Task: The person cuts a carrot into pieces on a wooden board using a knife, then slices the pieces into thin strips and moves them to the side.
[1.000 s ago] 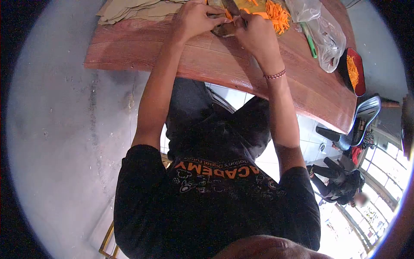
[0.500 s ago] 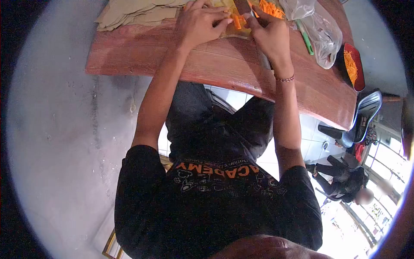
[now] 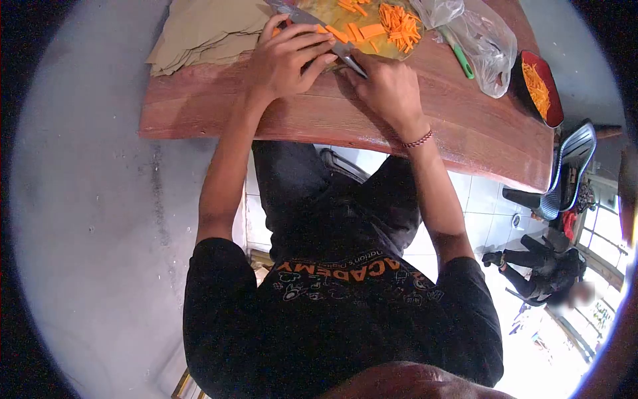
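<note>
The wood-grained tabletop [image 3: 199, 110] is reddish brown, the carrot strips [image 3: 401, 30] bright orange, the knife [image 3: 299, 16] silvery grey, the slim handle [image 3: 464, 62] green, the bracelet [image 3: 419, 140] red-and-white patterned, the black shirt [image 3: 372, 332] printed orange and white

Fisheye view with curved edges and black corners, moderately lit, soft shadows on the wooden surface [image 3: 306, 118], windows [image 3: 601, 229] glaring white at lower right.

On the wrist just behind our right hand's [image 3: 389, 83] grip, we wear a braided red-and-white bracelet [image 3: 419, 139]. Farther back from the grip come the short sleeves of our black T-shirt [image 3: 345, 326], its front printed with orange lettering [image 3: 345, 269], "ACADEMY", and white line drawings [image 3: 332, 286]. Our trousers [image 3: 365, 206] are black.
</note>
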The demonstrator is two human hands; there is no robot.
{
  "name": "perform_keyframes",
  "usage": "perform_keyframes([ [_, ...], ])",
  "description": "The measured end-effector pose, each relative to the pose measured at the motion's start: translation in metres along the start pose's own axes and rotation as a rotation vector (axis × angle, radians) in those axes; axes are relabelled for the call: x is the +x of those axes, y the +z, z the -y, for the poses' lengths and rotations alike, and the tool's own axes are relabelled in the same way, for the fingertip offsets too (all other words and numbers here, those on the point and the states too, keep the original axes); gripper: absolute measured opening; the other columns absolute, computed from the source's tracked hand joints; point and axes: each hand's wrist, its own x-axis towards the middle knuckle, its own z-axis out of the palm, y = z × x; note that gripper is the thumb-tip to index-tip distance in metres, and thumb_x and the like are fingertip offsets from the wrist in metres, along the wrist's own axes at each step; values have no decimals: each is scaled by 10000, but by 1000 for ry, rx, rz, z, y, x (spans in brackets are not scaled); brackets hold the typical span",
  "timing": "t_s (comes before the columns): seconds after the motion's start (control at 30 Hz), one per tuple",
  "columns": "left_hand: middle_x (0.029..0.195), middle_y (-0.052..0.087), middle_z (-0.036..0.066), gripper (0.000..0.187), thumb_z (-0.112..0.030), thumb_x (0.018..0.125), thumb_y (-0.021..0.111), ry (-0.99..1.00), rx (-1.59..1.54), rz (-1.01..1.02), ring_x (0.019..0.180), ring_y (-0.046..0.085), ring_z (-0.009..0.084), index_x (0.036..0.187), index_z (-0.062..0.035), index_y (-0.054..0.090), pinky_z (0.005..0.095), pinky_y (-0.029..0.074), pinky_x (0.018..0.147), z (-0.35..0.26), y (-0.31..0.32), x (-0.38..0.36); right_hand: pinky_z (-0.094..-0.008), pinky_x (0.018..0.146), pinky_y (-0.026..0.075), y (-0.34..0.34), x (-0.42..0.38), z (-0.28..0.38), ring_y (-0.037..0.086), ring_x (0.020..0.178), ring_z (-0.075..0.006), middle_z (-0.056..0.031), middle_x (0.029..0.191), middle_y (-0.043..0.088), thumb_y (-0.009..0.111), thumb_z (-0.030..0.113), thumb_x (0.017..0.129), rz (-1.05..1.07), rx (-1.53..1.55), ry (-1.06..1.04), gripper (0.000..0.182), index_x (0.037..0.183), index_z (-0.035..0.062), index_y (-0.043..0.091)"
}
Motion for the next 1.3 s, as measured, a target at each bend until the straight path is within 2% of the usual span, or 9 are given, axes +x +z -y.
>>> perform_keyframes([
  [0.23, 1212, 694, 14, 288, -305, 964, 577, 34, 46, 191, 1197, 603, 191, 1156, -151, 728, 490, 288, 1121, 8, -5, 5, -471, 542, 546, 0, 1, 3, 662, 586, -365, -169, 649, 653, 676, 350, 861, -18, 16, -42, 267, 911, 88, 689],
  [0.47, 1230, 685, 36, 311, -316, 978, 556, -10, 16, 333, 1190, 606, 204, 1195, -153, 709, 525, 276, 1106, 23, 8, 17, -466, 536, 546, 2, -4, 6, 664, 579, -342, -155, 656, 657, 669, 330, 865, 40, -15, -57, 249, 949, 95, 683],
  [0.67, 1069, 729, 56, 329, -408, 928, 614, -200, -96, 153, 1033, 654, 260, 1093, -159, 749, 425, 463, 933, 24, 34, 62, -442, 571, 544, -3, -12, 10, 668, 631, -348, -169, 708, 674, 709, 329, 855, -43, 19, -60, 325, 1085, 99, 712],
  [0.73, 942, 728, 86, 321, -429, 858, 692, -361, -58, 615, 890, 674, 293, 1011, -155, 760, 413, 519, 782, 8, 30, 93, -448, 572, 543, -5, -15, 14, 671, 638, -351, -178, 714, 674, 717, 328, 850, 31, -33, 22, 330, 1097, 110, 709],
  [0.83, 871, 708, 113, 287, -381, 813, 750, -300, 34, 710, 789, 675, 320, 939, -123, 741, 442, 522, 711, 1, 47, 110, -461, 559, 538, -7, -23, 16, 668, 629, -363, -188, 704, 668, 712, 355, 852, -17, -13, 32, 342, 1105, 126, 710],
  [1.07, 847, 701, 141, 300, -263, 797, 787, -299, -219, 572, 786, 683, 289, 968, -47, 671, 412, 524, 708, 36, 99, 102, -471, 590, 542, -19, -26, 21, 677, 675, -378, -214, 743, 671, 690, 347, 868, 93, -19, 119, 342, 1137, 137, 704],
  [1.13, 886, 705, 102, 295, -223, 864, 748, -409, -405, 374, 824, 672, 202, 1056, -20, 651, 338, 523, 747, 48, 89, 105, -477, 614, 544, -18, -25, 20, 676, 697, -395, -229, 785, 674, 686, 330, 873, 65, 8, 117, 336, 1146, 136, 706],
  [1.17, 913, 668, 138, 335, -317, 939, 656, -577, -372, 434, 825, 637, 257, 1044, -8, 581, 381, 492, 719, 21, 35, 123, -477, 614, 544, -20, -23, 18, 676, 697, -395, -229, 785, 674, 686, 330, 873, 63, 7, 118, 336, 1146, 136, 706],
  [1.3, 902, 663, 133, 321, -302, 962, 631, -547, -363, 208, 815, 635, 226, 1049, 3, 584, 367, 486, 708, 32, -13, 118, -487, 702, 537, -47, -9, 9, 669, 767, -412, -227, 823, 678, 651, 314, 898, 135, 172, 57, 314, 1124, 102, 697],
])
